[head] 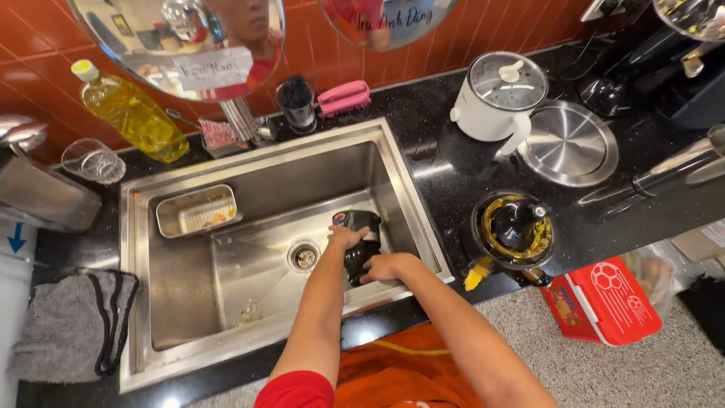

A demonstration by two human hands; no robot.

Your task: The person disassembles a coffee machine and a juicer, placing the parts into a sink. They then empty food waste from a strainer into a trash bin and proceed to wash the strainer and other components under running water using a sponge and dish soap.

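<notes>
both bare arms reach forward and down, close together. the left hand (349, 236) lies palm down, fingers curled over the top of what it grips. the right hand (384, 267) sits just beside and below it, fingers wrapped round the side

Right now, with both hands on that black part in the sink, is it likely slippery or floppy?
The black part looks like rigid, glossy moulded plastic, so probably stiff, not floppy. Its shine suggests it could be slippery. Both the left hand and right hand grip it, hinting at some bulk.

blk counter (445, 177), kettle (495, 98), steel lid (574, 143)
</notes>
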